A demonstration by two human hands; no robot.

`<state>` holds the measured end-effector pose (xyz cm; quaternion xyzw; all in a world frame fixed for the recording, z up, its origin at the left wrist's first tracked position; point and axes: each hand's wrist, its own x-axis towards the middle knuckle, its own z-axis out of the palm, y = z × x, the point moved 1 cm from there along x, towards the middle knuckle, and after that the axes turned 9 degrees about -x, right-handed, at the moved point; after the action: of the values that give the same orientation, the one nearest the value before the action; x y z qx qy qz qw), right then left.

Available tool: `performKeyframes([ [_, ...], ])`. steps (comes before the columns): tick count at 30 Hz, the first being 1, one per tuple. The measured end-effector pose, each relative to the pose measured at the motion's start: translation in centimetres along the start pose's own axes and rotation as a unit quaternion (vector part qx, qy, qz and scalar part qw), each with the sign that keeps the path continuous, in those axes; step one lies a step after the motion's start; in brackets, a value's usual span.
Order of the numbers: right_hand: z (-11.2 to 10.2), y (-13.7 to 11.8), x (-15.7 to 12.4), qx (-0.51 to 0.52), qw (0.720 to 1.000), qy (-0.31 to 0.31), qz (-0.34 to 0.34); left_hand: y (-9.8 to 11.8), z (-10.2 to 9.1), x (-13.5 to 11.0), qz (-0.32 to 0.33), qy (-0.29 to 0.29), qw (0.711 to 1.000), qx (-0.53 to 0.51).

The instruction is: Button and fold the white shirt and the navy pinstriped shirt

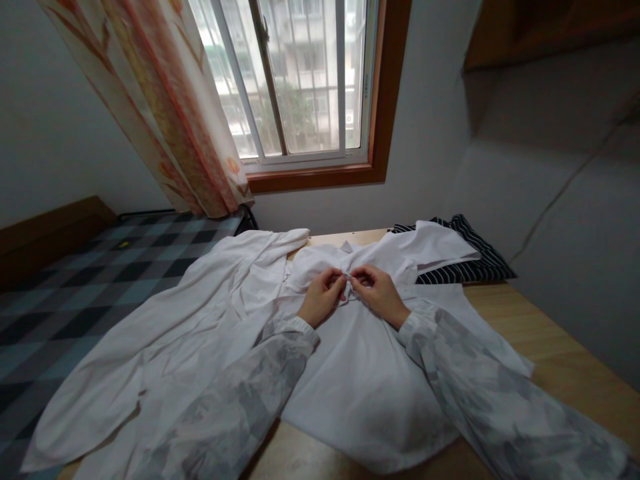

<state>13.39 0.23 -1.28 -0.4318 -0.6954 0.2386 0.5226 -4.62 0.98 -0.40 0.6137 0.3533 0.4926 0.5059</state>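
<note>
A white shirt [370, 380] lies spread on the wooden table, one short sleeve reaching out to the right. My left hand [324, 295] and my right hand [376, 291] meet over its middle, fingertips almost touching. Both pinch the shirt's fabric there, and a small fold rises between them. Whether a button is held in the pinch is too small to make out. Another white cloth garment [200, 300] lies rumpled along the left, partly beneath my left forearm.
The wooden table [560, 340] carries a black striped cloth [463, 270] at its far right corner. To the left is a bed with a checked cover [60, 293]. A floral curtain [165, 107] hangs beside the window [305, 80]. A wooden shelf [550, 33] juts out upper right.
</note>
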Motion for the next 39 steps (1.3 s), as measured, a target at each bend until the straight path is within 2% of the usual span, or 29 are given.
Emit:
performKeyframes([
  [7,-0.2,-0.5,0.1,-0.025,1.000,-0.011,-0.013,0.5,0.3,-0.2,0.001,0.001,1.000,0.013],
  [16,-0.2,-0.7,0.1,-0.056,0.997,-0.035,-0.029,0.8,0.3,-0.4,0.010,0.007,0.996,0.084],
  [22,-0.2,-1.2,-0.1,-0.081,0.996,-0.014,-0.034,0.5,0.2,-0.3,0.016,0.022,0.996,0.088],
  [26,-0.7,-1.5,0.2,-0.110,0.993,0.022,-0.041,0.5,0.2,-0.1,0.018,0.055,0.998,0.033],
  [29,-2.6,-2.4,1.4,-0.145,0.986,0.053,-0.065,1.5,0.2,0.3,0.000,0.069,0.997,0.015],
  [32,-6.4,-2.7,3.6,-0.188,0.973,0.098,-0.093,3.6,-0.9,1.0,0.018,0.086,0.994,0.058],
  [35,-11.2,-0.5,5.8,-0.248,0.955,0.148,-0.061,6.0,-4.1,2.4,0.065,0.139,0.979,0.133],
  [37,-14.3,2.5,7.1,-0.303,0.942,0.146,-0.006,6.9,-7.1,3.6,0.069,0.193,0.964,0.169],
  [39,-16.9,5.7,8.1,-0.368,0.920,0.121,0.056,7.0,-10.1,5.1,0.036,0.213,0.954,0.208],
])
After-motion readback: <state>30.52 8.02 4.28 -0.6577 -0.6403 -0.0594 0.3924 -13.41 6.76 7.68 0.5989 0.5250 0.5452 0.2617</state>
